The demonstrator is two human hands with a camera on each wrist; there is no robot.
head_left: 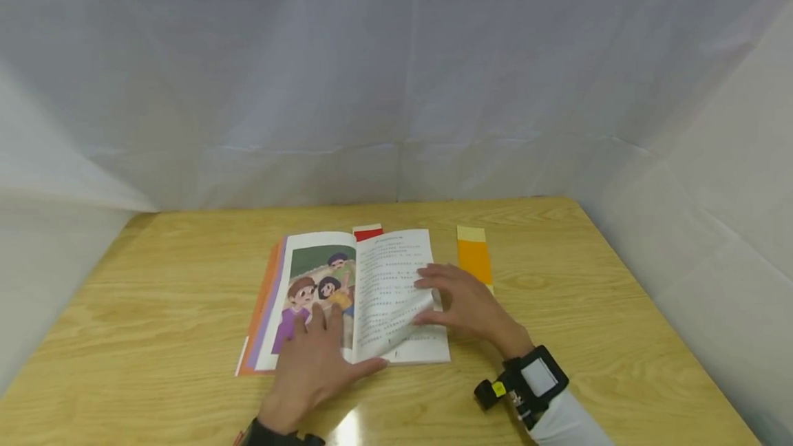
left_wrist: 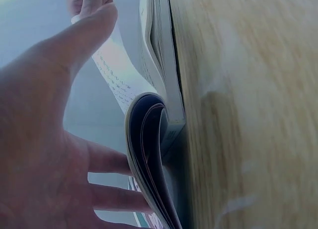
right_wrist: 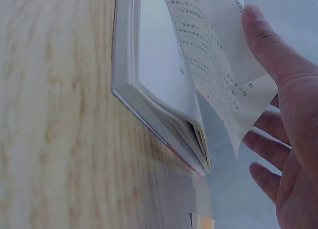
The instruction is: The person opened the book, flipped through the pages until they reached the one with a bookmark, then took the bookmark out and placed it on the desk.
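Open book (head_left: pixel 347 298) lies flat on the table (head_left: pixel 557 336); left hand (head_left: pixel 312 363) presses the picture page, fingers straight; right hand (head_left: pixel 461 301) lifts a text page (right_wrist: pixel 218 85) beside it, seemingly pinched by thumb; best turned slowly, left palm steadying, avoiding creases

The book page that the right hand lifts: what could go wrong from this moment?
1. The page is bent between the right hand thumb and fingers; it might crease or tear.
2. The left hand lies flat on the picture page of the book; if it lifts, the curled leaves at the spine may spring back.
3. The orange bookmark lies by the right hand and might be pushed.
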